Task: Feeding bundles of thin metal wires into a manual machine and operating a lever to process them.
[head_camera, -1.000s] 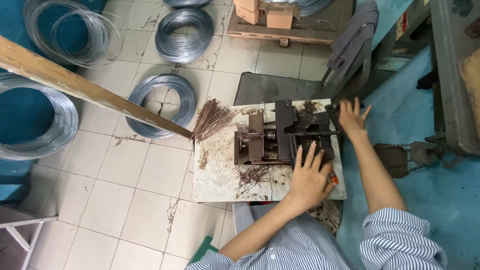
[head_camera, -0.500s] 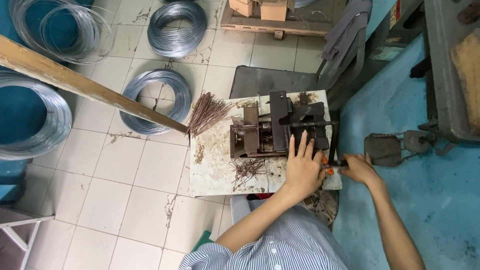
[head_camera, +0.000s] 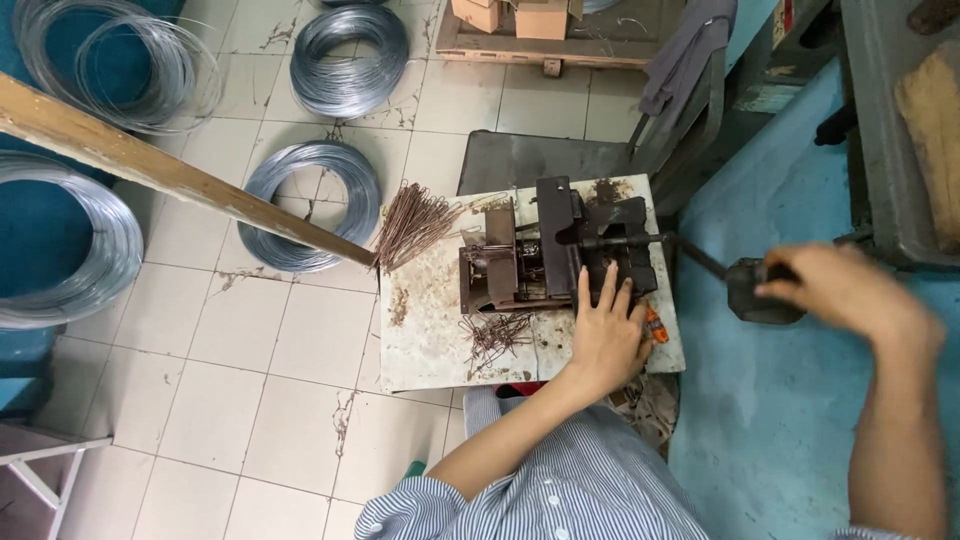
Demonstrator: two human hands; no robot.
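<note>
Two hands busy: left hand [head_camera: 605,335] flat, fingers apart, on bending jig [head_camera: 555,255]; right hand [head_camera: 850,290] clamped on lever handle [head_camera: 760,292], blurred.

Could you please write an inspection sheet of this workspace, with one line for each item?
Surface: small pale work plate, stained with rust, above a tiled floor.
Job's things: dark metal bending machine on the plate, with a lever handle off its right side.
Clutter: bundle of cut brown wires at the plate's left corner; bent wire pieces in front of the machine.
Hands: left hand rests flat on the machine's front; right hand, blurred, grips the lever handle.
Cables: nothing seen.
Surroundings: wire coils on the floor, wooden beam, cardboard boxes, blue floor at right.
</note>
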